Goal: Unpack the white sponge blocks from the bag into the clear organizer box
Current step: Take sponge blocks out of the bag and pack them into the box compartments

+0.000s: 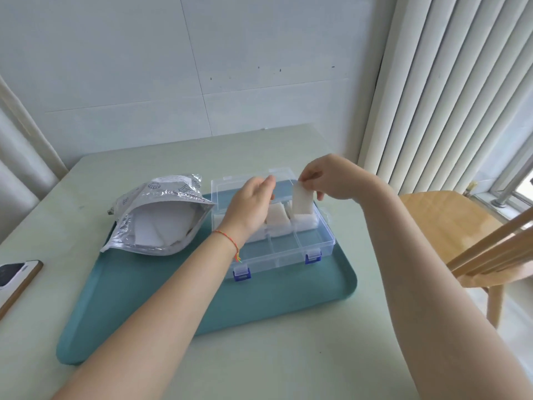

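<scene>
Head camera chat:

— What is the right hand [331,180] doing?

— It pinches a white sponge block [302,201] by its top edge. The block stands upright, with its low end down in the far right compartment of the clear plastic organizer box [288,249].

— And the left hand [251,207]?

— It hangs over the far left part of the box with its fingers loose. It holds nothing. A red string bracelet [229,241] sits on that wrist.

— Are there sponges in the box?

— Yes. More white sponge blocks [277,219] fill the far row. The near row has none. The clear lid [230,183] stands open at the back. Two blue latches [313,256] are on the near wall.

— Where is the box?

— On the flat teal tray [202,298], near its far right corner.

— And the bag?

— The shiny silver bag [161,215] lies on its side at the tray's far left corner. Its mouth is open toward the box, and white sponge shows inside.

— Anything else?

— The tray sits on a pale green table [259,370]. A phone [16,277] lies at the table's left edge. A wooden chair [450,226] stands beside the right edge.
</scene>
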Demonstrator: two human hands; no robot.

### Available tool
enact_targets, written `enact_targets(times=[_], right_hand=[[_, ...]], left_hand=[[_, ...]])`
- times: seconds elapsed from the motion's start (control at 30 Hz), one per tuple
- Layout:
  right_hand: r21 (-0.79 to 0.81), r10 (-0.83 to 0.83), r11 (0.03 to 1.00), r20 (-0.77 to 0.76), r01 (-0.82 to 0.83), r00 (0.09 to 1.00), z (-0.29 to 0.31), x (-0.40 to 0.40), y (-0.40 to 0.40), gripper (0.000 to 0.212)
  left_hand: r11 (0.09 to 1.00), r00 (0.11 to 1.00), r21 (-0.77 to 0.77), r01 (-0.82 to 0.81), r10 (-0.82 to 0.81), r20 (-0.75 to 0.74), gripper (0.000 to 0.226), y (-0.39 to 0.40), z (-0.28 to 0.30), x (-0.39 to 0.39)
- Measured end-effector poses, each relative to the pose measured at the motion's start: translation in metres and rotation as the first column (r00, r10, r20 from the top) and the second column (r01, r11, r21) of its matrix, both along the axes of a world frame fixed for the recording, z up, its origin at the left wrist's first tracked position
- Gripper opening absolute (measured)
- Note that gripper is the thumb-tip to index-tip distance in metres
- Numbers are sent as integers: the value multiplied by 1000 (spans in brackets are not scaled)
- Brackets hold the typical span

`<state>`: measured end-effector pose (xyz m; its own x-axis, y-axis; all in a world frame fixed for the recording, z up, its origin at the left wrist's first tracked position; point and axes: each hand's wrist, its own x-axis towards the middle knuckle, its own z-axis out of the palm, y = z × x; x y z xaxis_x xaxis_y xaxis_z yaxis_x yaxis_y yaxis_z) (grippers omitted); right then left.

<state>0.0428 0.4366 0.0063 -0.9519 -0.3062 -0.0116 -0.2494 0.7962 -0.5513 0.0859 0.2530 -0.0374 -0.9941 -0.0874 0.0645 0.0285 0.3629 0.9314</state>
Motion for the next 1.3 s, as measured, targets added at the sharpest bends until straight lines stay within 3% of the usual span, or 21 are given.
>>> enact_targets(times=[0.2, 0.33, 0.67, 0.97, 1.17, 1.3], right_hand=[[9, 25, 1000, -8, -25, 1000, -10, -9, -2, 16], [13, 61, 998, -28, -60, 998, -14, -12, -2, 18], [83, 99, 992, -17, -97, 995, -18, -11, -4, 20], [145, 6, 989, -82, 6, 997, -29, -15, -15, 10], [289, -5, 956, -147, 48, 989, -36, -21, -20, 8], [216, -24, 973, -232, 75, 972, -23, -19, -23, 7]], left_hand=[[986, 998, -160, 49, -54, -29, 48, 14, -6, 4], [970, 995, -232, 77, -90, -43, 34, 17, -11, 4], [903, 989, -422, 85, -128, -75, 27, 19, -11, 7], [749, 966, -629, 209, -256, 15, 41, 24, -12, 1], [717, 963, -664, 214, -269, 21, 47, 28, -11, -3], [739, 960, -658, 145, -267, -89, 45, 22, -9, -1]])
